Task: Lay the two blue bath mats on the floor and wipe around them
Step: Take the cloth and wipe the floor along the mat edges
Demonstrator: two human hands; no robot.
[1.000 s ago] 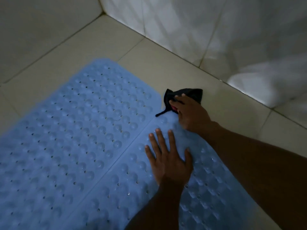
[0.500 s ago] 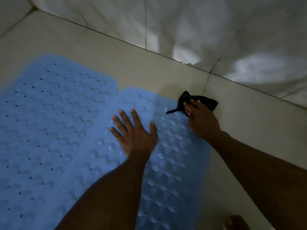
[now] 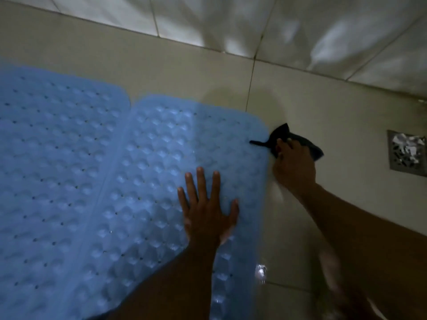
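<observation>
Head camera, nearest first: what's the left hand (image 3: 208, 211) doing?

It's flat on the right-hand mat (image 3: 184, 146), fingers straight and spread. It grips nothing and just presses down. The other mat (image 3: 57, 158) lies edge to edge beside it, so the laying looks done.

And the wiping?

Under way, I'd say. Further out, the right hand (image 3: 293, 167) has its fingers curled over a dark cloth (image 3: 309, 147) on the floor (image 3: 346, 125), right at that mat's far corner. A strand of the cloth lies across the mat's edge.

Next move?

Probably drag the cloth along the mat's side edge with even pressure, keeping clear of the drain (image 3: 406, 152) beyond. The wall (image 3: 231, 19) is farther off.
</observation>
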